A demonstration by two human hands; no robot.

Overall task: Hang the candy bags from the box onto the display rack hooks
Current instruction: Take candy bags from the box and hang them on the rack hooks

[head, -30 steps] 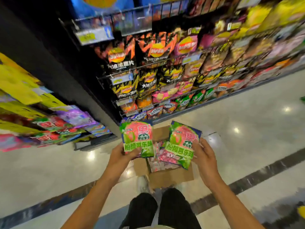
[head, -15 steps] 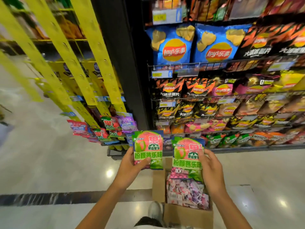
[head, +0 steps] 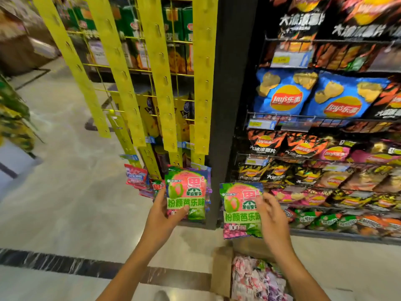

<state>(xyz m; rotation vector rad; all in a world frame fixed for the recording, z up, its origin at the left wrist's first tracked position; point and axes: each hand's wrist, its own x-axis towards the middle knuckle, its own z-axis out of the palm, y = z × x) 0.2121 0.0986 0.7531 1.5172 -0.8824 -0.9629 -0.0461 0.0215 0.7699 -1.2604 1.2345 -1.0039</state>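
Two green-pink candy bags upright in mid-air: left bag (head: 186, 195) before yellow rack strips (head: 159, 72); right bag (head: 240, 210) above open cardboard box (head: 222, 270) of pink-white bags, near right.

Blue crisp bags (head: 282, 94) sit on the wire shelves (head: 314, 117) at right. A dark stripe (head: 54, 262) crosses the pale floor (head: 65, 203).

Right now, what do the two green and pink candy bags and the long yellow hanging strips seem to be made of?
The green and pink candy bags: apparently glossy printed plastic film, since they show shine and soft creases. The long yellow hanging strips: probably thin matte plastic, though possibly card; they look flat, evenly coloured and punched with hook slots.
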